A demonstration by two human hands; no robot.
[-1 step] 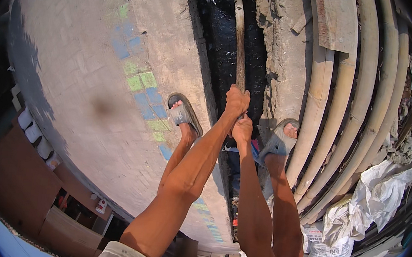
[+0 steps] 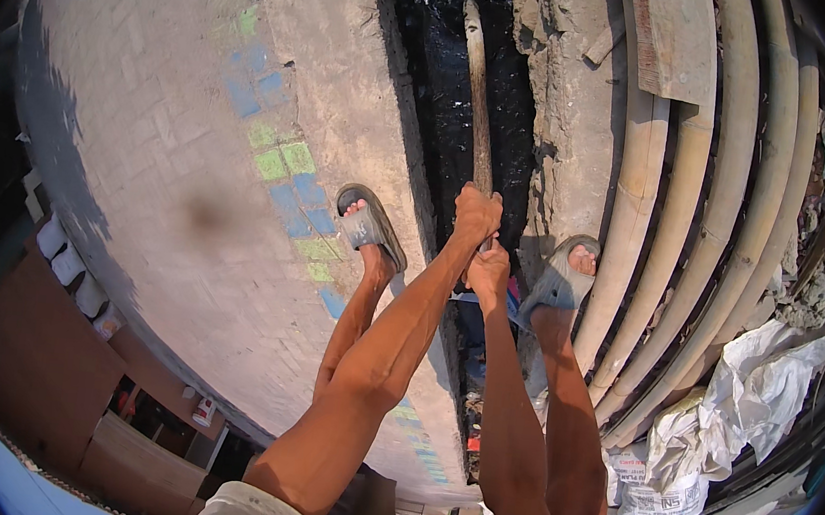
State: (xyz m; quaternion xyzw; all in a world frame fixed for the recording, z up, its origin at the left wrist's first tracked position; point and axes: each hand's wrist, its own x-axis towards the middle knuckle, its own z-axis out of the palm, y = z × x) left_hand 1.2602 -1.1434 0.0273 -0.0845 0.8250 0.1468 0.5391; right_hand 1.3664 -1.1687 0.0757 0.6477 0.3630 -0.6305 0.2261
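My left hand [image 2: 477, 214] is closed round a long wooden pole [image 2: 479, 104]. Just behind it, nearer my body, my right hand [image 2: 489, 269] grips the same pole, so the two fists almost touch. The pole runs away from me down into an open drain [image 2: 437, 89] full of black, shiny sludge. Its far end dips into the sludge, and whatever is at that tip is hidden. Below my hands, the near end of the pole is covered by my arms.
My feet, in grey sandals [image 2: 371, 228], straddle the drain. Paving [image 2: 161, 161] with blue and green painted blocks lies left. On the right are a broken concrete edge [image 2: 579, 154], long bamboo poles [image 2: 640, 201], a board [image 2: 666, 43], white sacks [image 2: 761, 385] and rubble [image 2: 823, 271].
Both hands have drawn slightly back toward my body, and the pole has come with them a little. My feet have stayed where they were.
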